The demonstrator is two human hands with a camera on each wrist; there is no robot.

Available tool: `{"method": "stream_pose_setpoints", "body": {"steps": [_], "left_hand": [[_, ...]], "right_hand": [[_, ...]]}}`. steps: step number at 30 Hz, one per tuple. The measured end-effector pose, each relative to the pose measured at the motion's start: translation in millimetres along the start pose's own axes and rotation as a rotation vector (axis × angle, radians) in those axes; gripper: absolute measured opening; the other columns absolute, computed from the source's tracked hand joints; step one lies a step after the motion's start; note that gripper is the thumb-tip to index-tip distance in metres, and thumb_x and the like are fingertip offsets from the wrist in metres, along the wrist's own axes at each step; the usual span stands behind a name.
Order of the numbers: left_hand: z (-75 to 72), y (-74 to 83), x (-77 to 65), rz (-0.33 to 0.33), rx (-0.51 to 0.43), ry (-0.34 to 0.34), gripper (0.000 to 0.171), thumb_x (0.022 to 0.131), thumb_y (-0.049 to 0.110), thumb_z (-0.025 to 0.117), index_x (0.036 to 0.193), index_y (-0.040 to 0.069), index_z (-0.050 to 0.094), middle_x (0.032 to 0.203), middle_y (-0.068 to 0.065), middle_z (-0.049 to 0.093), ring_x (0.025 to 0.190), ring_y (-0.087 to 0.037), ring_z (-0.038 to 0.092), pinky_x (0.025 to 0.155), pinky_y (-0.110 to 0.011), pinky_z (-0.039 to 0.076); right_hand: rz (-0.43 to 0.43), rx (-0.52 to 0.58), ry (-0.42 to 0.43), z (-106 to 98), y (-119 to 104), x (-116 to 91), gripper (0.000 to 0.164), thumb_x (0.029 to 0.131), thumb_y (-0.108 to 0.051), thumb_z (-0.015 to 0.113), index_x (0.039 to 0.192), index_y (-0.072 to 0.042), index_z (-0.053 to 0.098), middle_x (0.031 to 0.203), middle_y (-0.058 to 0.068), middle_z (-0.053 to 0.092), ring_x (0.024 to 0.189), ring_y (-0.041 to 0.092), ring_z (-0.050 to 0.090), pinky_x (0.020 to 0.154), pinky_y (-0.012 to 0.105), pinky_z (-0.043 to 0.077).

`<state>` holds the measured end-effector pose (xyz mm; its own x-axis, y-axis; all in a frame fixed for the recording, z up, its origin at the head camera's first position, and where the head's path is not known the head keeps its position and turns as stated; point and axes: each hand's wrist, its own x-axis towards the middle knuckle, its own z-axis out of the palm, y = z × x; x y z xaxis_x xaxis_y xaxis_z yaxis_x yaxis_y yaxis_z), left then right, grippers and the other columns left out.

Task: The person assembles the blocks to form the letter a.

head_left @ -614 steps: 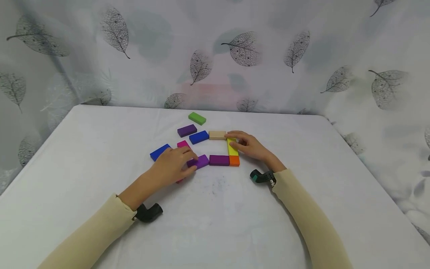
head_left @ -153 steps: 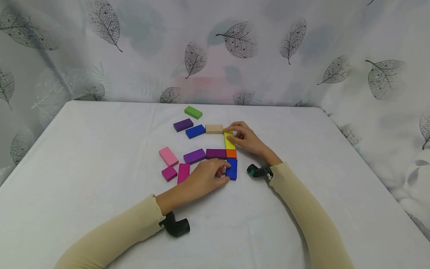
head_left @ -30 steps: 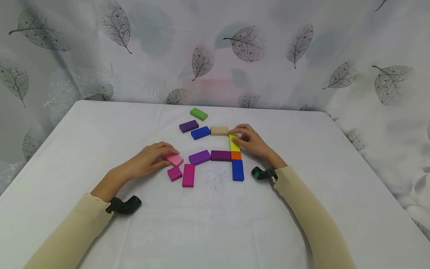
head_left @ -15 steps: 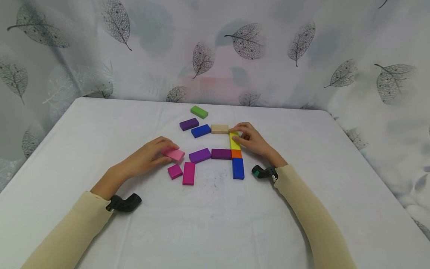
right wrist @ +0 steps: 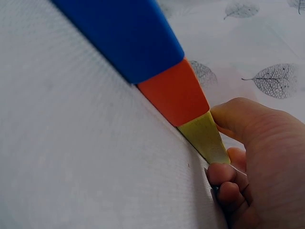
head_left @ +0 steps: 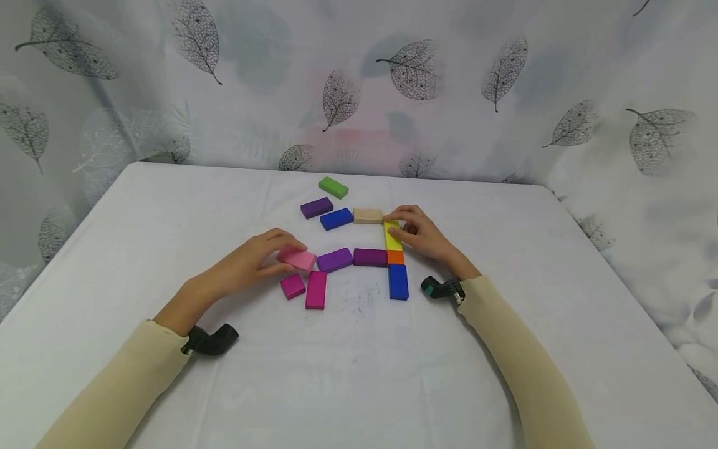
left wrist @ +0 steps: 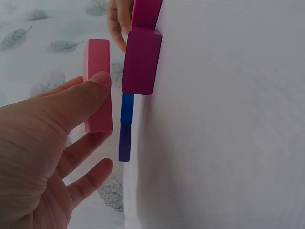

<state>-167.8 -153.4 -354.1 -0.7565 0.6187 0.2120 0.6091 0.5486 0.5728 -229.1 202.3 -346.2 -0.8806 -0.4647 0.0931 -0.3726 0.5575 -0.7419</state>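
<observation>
My left hand (head_left: 244,265) pinches a pink block (head_left: 297,260) between thumb and fingers. The left wrist view shows that pink block (left wrist: 99,117) raised off the cloth, thumb on its near face. Its right end comes close to a violet block (head_left: 335,259), just above a magenta block (head_left: 316,290) and a small magenta square block (head_left: 293,286). At the right, my right hand (head_left: 424,237) holds the far part of a yellow block (head_left: 394,240), fingers curled at its end. An orange block (head_left: 395,257) and a blue block (head_left: 399,284) continue the line toward me.
A plum block (head_left: 370,257) joins the violet block to the orange one. Beyond lie a beige block (head_left: 368,216), another blue block (head_left: 336,219), a dark purple block (head_left: 316,207) and a green block (head_left: 333,188). A leaf-patterned curtain (head_left: 359,81) hangs behind the white-covered table (head_left: 359,368).
Earlier, my left hand brought the blue block below the orange one. Over the last second it has lifted the pink block and moved it right toward the violet block. My right hand has stayed put.
</observation>
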Motion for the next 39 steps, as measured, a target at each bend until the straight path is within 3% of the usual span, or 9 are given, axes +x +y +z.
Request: {"method": "stream_pose_setpoints", "body": {"steps": [4,10,14,22,27,34,39], "left_hand": [[0.9,7.7,1.9,0.017,0.005,-0.007,0.040,0.086,0.011,0.073,0.125,0.008,0.062,0.120,-0.007,0.060,0.116,-0.023,0.056,0.098,-0.042,0.048],[3.6,18.8,4.8,0.111,0.016,0.007,0.039,0.084,0.010,0.076,0.121,0.008,0.065,0.116,-0.005,0.062,0.112,-0.021,0.059,0.094,-0.038,0.051],[5.1,24.2,5.4,0.146,0.031,0.003,0.038,0.084,0.011,0.076,0.121,0.008,0.065,0.115,-0.004,0.062,0.110,-0.020,0.060,0.093,-0.037,0.051],[7.2,33.9,4.5,0.148,0.046,-0.028,0.039,0.085,0.014,0.075,0.122,0.011,0.065,0.116,-0.003,0.062,0.110,-0.019,0.058,0.094,-0.038,0.050],[9.0,39.2,4.1,0.151,0.075,-0.027,0.038,0.085,0.016,0.076,0.121,0.012,0.066,0.117,-0.004,0.063,0.114,-0.022,0.055,0.098,-0.046,0.044],[12.8,43.9,5.5,0.187,0.065,-0.031,0.037,0.083,0.016,0.077,0.119,0.013,0.067,0.115,-0.003,0.064,0.112,-0.022,0.056,0.097,-0.046,0.045],[15.9,48.2,6.4,0.202,0.058,-0.059,0.038,0.083,0.017,0.078,0.119,0.013,0.067,0.115,-0.002,0.064,0.112,-0.021,0.056,0.096,-0.045,0.045]], "right_hand": [[-0.001,-0.001,0.005,2,12,4,0.035,0.097,-0.007,0.058,0.130,0.006,0.057,0.137,0.025,0.041,0.083,0.026,0.043,0.074,0.028,0.037],[-0.016,0.007,0.020,7,42,14,0.036,0.097,-0.012,0.060,0.131,0.000,0.059,0.138,0.020,0.042,0.083,0.026,0.043,0.073,0.029,0.037],[-0.020,0.014,0.018,6,45,14,0.035,0.097,-0.014,0.061,0.130,-0.004,0.061,0.137,0.016,0.043,0.083,0.024,0.043,0.073,0.028,0.038],[-0.021,0.007,0.018,6,45,14,0.035,0.096,-0.013,0.061,0.130,-0.004,0.061,0.137,0.016,0.042,0.082,0.022,0.043,0.072,0.028,0.037],[-0.020,0.011,0.022,7,40,13,0.036,0.097,-0.010,0.059,0.131,0.001,0.059,0.138,0.021,0.041,0.083,0.025,0.042,0.072,0.028,0.036],[-0.025,0.001,0.007,0,4,0,0.034,0.096,-0.004,0.057,0.128,0.007,0.057,0.134,0.024,0.042,0.081,0.023,0.043,0.072,0.026,0.037],[-0.035,0.007,0.007,-1,2,-1,0.033,0.096,-0.004,0.057,0.128,0.007,0.058,0.133,0.024,0.043,0.081,0.024,0.043,0.072,0.027,0.037]]}}
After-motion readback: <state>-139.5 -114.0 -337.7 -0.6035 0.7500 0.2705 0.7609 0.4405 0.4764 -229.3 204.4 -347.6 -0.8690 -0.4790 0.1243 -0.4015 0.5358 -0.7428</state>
